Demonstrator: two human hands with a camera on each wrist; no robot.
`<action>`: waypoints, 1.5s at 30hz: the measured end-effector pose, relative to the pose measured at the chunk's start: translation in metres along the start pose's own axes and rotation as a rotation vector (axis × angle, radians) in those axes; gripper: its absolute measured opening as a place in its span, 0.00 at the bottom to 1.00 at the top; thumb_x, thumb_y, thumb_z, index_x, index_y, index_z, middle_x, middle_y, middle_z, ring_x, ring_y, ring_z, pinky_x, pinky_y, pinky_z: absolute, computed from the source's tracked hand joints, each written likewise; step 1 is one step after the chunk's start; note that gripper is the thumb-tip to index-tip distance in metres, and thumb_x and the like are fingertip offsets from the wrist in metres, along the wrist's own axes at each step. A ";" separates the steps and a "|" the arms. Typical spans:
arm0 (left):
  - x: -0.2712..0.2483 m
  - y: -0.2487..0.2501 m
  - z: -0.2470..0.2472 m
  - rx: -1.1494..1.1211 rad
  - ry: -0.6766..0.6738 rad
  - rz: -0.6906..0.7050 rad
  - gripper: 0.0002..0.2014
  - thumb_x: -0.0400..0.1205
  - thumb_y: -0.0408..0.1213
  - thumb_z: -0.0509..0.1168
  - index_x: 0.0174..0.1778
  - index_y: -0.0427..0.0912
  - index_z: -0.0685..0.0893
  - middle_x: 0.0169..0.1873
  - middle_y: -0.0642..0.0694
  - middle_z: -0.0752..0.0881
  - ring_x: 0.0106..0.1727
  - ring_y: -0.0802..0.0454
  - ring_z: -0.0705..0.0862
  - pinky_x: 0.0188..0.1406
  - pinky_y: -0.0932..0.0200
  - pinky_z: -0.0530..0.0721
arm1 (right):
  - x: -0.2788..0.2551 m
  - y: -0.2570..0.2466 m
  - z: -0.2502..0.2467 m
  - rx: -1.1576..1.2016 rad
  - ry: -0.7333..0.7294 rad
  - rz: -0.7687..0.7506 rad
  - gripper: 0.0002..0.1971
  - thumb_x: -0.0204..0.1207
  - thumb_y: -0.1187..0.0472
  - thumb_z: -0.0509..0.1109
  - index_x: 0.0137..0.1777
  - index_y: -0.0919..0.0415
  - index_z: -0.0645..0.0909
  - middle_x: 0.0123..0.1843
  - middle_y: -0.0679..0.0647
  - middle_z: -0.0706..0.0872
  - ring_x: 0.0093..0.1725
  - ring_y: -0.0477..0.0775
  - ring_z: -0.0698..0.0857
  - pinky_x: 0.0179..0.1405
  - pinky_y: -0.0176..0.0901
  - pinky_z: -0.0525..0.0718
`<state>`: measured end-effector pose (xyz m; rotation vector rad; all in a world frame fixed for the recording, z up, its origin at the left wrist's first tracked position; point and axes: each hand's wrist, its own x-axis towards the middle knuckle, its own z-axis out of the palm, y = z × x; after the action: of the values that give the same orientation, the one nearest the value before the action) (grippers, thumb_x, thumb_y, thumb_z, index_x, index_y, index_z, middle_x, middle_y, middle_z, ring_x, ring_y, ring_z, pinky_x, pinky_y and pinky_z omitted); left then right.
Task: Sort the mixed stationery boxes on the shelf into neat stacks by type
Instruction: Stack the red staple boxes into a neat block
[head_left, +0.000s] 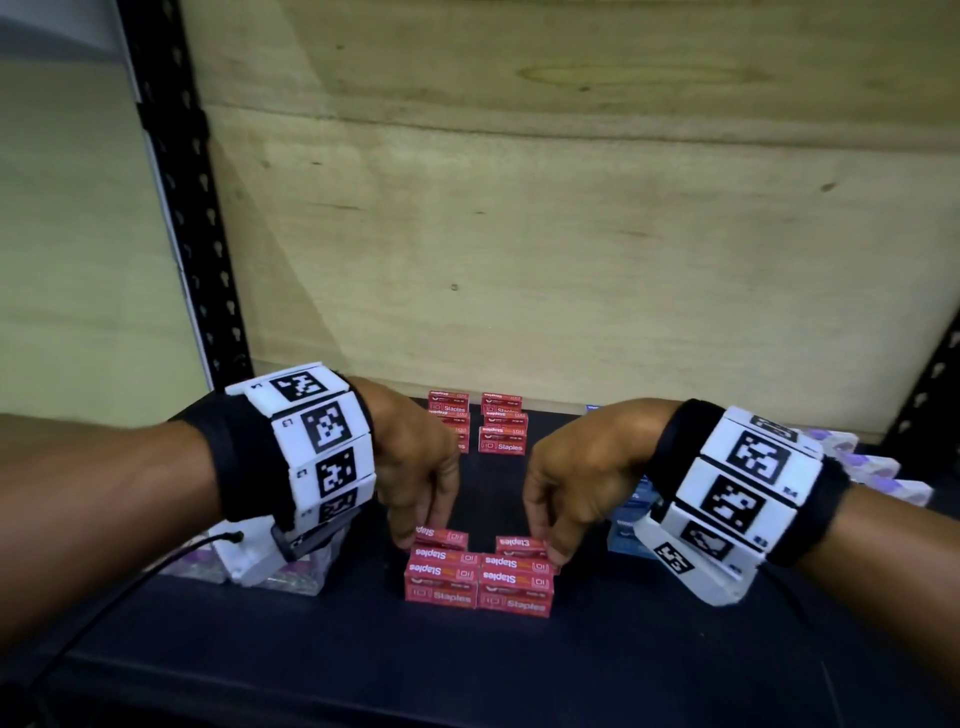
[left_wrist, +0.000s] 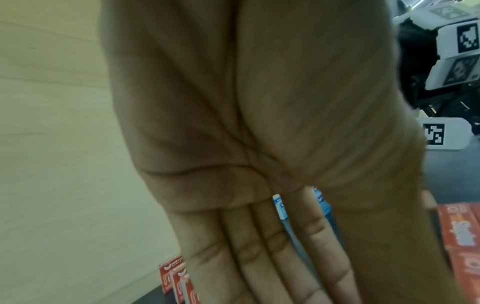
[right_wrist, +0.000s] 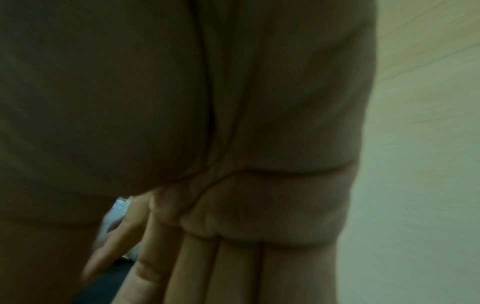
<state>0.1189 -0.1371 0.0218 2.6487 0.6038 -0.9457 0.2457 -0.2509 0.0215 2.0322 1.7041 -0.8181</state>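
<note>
there, both hands (head_left: 488, 483) on staple boxes (head_left: 478, 577)

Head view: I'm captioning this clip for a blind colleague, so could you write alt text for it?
Two hands, the left hand and right hand, each pinch a top red staples box on two side-by-side front stacks on a dark shelf. More red stacks stand behind, by a plywood back panel.

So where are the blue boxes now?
In the head view, the blue boxes sit on the shelf's right side, mostly hidden behind the right hand, beside the red staples stacks.
</note>
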 end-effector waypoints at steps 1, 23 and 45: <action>-0.001 0.000 0.001 -0.004 -0.005 0.014 0.18 0.74 0.29 0.76 0.60 0.45 0.88 0.52 0.47 0.91 0.41 0.64 0.86 0.52 0.64 0.84 | -0.003 0.000 0.000 -0.013 -0.002 -0.010 0.08 0.74 0.58 0.79 0.52 0.51 0.88 0.55 0.53 0.92 0.56 0.51 0.88 0.65 0.51 0.85; -0.014 0.010 0.006 0.203 -0.032 0.052 0.20 0.82 0.40 0.69 0.68 0.62 0.79 0.63 0.60 0.80 0.59 0.60 0.76 0.67 0.52 0.75 | -0.013 -0.001 0.002 -0.059 0.003 -0.078 0.16 0.79 0.59 0.74 0.66 0.48 0.83 0.52 0.47 0.89 0.57 0.49 0.87 0.67 0.49 0.82; -0.012 0.011 0.007 0.139 -0.041 0.026 0.25 0.76 0.39 0.76 0.68 0.59 0.79 0.60 0.57 0.83 0.51 0.65 0.80 0.62 0.56 0.80 | -0.011 -0.004 0.001 -0.073 -0.003 -0.077 0.18 0.74 0.55 0.79 0.64 0.45 0.84 0.41 0.39 0.84 0.41 0.36 0.80 0.52 0.40 0.78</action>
<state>0.1115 -0.1527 0.0255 2.7432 0.5103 -1.0682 0.2405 -0.2592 0.0277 1.9280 1.7935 -0.7710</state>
